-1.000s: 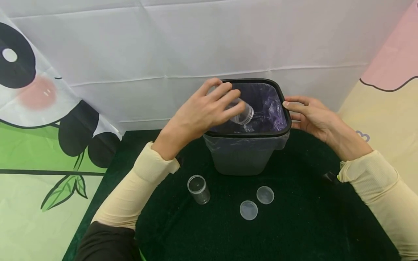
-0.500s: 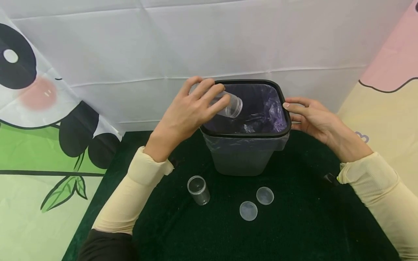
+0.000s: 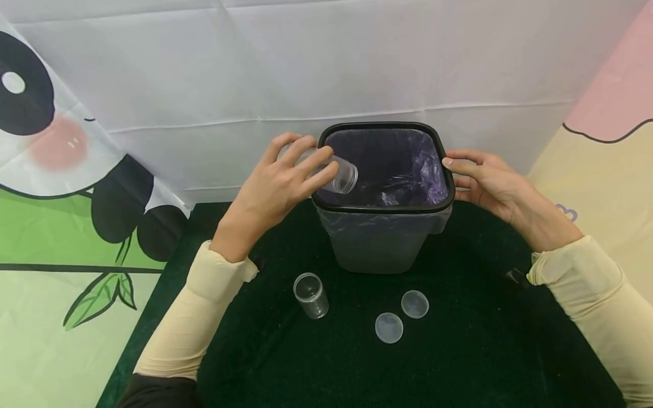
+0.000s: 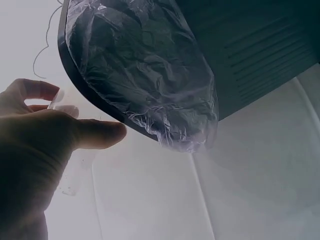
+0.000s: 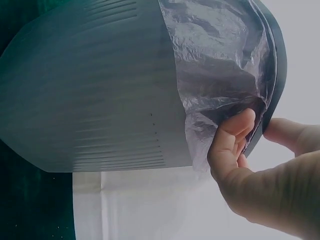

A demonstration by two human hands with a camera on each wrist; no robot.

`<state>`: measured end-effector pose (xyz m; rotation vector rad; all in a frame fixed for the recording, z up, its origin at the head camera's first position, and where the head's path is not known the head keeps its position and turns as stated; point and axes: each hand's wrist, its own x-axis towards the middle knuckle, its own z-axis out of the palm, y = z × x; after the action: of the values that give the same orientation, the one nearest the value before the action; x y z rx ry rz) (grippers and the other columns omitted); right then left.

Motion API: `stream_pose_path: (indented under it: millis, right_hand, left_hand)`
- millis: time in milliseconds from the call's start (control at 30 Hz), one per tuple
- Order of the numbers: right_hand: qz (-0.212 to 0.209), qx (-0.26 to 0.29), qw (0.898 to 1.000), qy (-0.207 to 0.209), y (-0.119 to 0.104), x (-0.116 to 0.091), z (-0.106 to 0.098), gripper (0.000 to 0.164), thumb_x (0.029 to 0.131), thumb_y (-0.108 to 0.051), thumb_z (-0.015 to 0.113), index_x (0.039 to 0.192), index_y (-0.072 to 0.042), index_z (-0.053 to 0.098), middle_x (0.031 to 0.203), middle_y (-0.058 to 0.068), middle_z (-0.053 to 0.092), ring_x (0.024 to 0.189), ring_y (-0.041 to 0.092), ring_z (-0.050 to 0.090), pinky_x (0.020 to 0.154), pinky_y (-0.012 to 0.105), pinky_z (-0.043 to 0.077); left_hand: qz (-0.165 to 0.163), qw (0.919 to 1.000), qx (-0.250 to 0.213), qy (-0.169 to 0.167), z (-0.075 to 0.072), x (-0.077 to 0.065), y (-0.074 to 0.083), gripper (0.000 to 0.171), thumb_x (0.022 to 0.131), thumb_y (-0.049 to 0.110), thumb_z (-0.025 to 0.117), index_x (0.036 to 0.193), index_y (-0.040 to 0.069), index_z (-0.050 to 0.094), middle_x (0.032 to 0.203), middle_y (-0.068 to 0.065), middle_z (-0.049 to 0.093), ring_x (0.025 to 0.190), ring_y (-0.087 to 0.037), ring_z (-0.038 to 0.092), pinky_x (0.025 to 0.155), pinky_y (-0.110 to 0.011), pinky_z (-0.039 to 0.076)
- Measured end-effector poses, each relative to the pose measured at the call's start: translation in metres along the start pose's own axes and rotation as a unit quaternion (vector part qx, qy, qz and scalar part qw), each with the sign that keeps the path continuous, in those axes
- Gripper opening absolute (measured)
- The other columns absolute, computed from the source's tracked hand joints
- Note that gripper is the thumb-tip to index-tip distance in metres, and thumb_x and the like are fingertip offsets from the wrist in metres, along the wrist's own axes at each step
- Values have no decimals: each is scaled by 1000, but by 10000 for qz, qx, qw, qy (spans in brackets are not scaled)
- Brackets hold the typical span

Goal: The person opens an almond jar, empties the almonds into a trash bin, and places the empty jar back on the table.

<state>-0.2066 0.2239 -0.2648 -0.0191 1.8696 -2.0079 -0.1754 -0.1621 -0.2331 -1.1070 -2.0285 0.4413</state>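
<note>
My left hand (image 3: 278,184) grips a clear plastic jar (image 3: 343,175), tilted sideways with its threaded mouth over the left side of a trash bin (image 3: 378,249). No lid is on that jar. In the left wrist view, thumb and fingers wrap the jar beside the bin's black rim (image 4: 82,87). On the far side, my right hand (image 3: 492,184) pinches the rim, thumb on top and fingers beneath it, as the right wrist view confirms. A thin purple trash bag (image 3: 428,175) lines the bin and folds over its outside.
A second clear jar (image 3: 311,296) stands uncapped on the dark green cloth (image 3: 459,351), in front and left of the bin. Two round translucent lids (image 3: 415,304) lie flat to its right. A white cloth backdrop (image 3: 255,68) hangs behind.
My left hand has drawn the jar leftward, from over the bin's middle to its left rim, still tilted. My right hand stays on the rim; the bin has hardly moved.
</note>
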Motion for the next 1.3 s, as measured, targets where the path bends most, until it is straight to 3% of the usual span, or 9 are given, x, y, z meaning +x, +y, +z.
stream_pose_path:
  millis: [233, 500, 667, 900, 1133, 1200, 1300]
  right_hand:
    - [21, -5, 10000, -9, 1, 0, -1, 79, 103, -28, 65, 164, -8, 19, 119, -7, 63, 91, 7, 71, 78, 25, 60]
    - [43, -22, 10000, 56, 1, -1, -3, 76, 103, -29, 65, 162, -8, 22, 115, -8, 64, 91, 6, 71, 77, 25, 60]
    - [46, -15, 10000, 73, 0, -1, -4, 71, 103, -29, 65, 159, -9, 26, 113, -8, 65, 89, 7, 71, 77, 26, 60]
    - [40, 3, 10000, 58, 0, -1, -4, 73, 102, -29, 66, 159, -8, 26, 114, -7, 65, 90, 7, 71, 77, 26, 60]
    - [71, -8, 9999, 93, 0, -4, -3, 77, 102, -31, 67, 162, -8, 24, 118, -6, 63, 90, 7, 71, 78, 25, 60]
    - [82, -3, 9999, 102, 0, -4, -3, 78, 101, -31, 67, 162, -9, 24, 118, -6, 63, 90, 7, 71, 78, 24, 60]
    - [80, -15, 9999, 106, 0, -5, -3, 78, 101, -32, 68, 161, -9, 25, 120, -6, 62, 90, 7, 71, 78, 24, 60]
  left_hand:
    - [-347, 9984, -428, 110, 0, 1, -1, 54, 88, 0, 77, 134, 12, 53, 136, -12, 64, 127, -35, 55, 111, -54, 40]
    - [-945, 9872, -1280, 81, -4, 5, -8, 54, 84, 9, 86, 133, 7, 63, 134, -16, 63, 126, -37, 56, 107, -53, 45]
    - [-1348, 9694, -2051, -46, -9, 8, -13, 61, 82, 18, 90, 136, 7, 64, 133, -17, 62, 127, -38, 56, 107, -55, 45]
    - [-1592, 9499, -2689, -13, -12, 15, -12, 63, 86, 41, 86, 134, 7, 63, 127, -13, 68, 117, -31, 65, 103, -49, 52]
    - [-2011, 9165, -3457, 12, -12, 23, -6, 56, 88, 43, 84, 128, 8, 66, 120, -9, 73, 101, -21, 67, 87, -40, 57]
    - [-2120, 9123, -3496, -222, -12, 26, -5, 55, 89, 45, 82, 128, 9, 66, 121, -8, 73, 101, -21, 68, 87, -39, 57]
    - [-2284, 9090, -3384, -833, -9, 30, -4, 55, 91, 50, 79, 128, 12, 65, 123, -7, 73, 102, -23, 70, 89, -40, 58]
